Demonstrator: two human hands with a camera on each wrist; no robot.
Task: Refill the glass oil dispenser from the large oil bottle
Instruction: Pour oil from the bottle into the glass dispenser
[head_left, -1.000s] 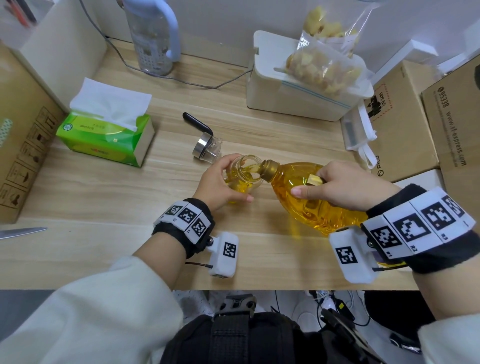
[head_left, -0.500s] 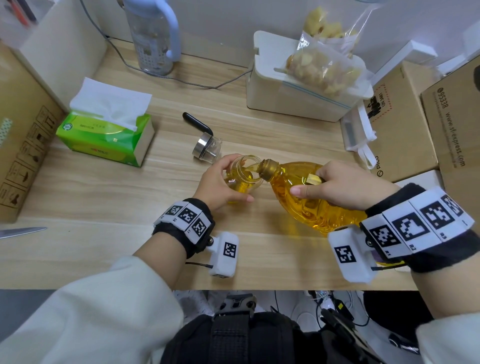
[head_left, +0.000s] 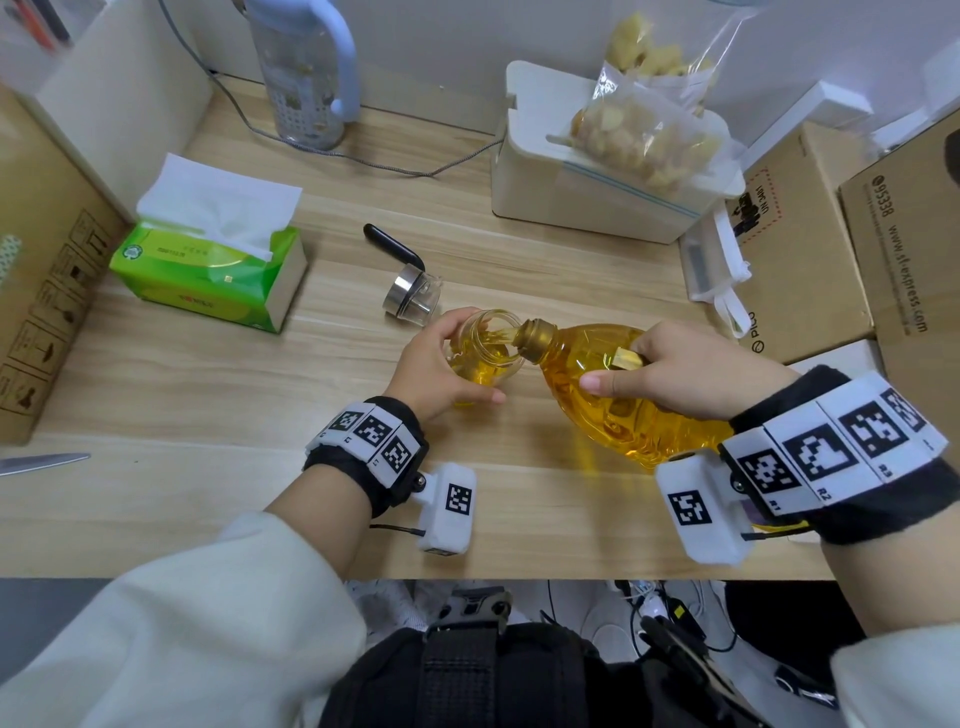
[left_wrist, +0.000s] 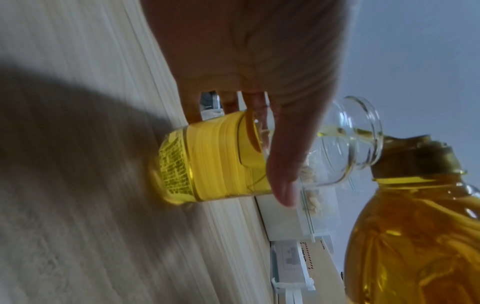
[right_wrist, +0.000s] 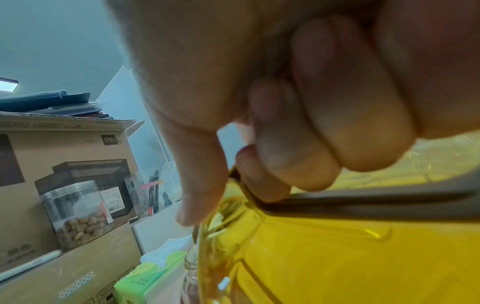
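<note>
Head view, from the left: a cardboard box (head_left: 47, 291) stands at the desk's left edge, with a knife blade (head_left: 44, 462) lying flat near the front. Next comes a green tissue pack (head_left: 208, 270) with a white sheet standing out of its top, and behind it a clear water bottle with a pale blue handle (head_left: 306, 73) by the wall. On the wooden desk (head_left: 182, 415), toward the middle, the dispenser's lid (head_left: 410, 296), a metal collar with a black handle, lies on its side, apart from the jar. Just in front of it the left hand (head_left: 441, 369) wraps around the glass oil dispenser (head_left: 485, 353), thumb on the near side and fingers curled round the far side; the dispenser stands upright on the desk, open at the top. In the left wrist view the glass (left_wrist: 215, 162) is about two thirds full of yellow oil, and a thin stream enters its wide mouth. The large oil bottle (head_left: 623, 395) is tilted low, its gold neck touching the dispenser's rim, its body raised off the desk. The right hand (head_left: 685, 374) grips the bottle's handle, fingers curled tight around it, thumb stretched along the bottle's side. Behind stands a white box (head_left: 571, 202) with a bag of pale pieces (head_left: 649, 124) on top, and further cartons (head_left: 857, 249) fill the right edge.
</note>
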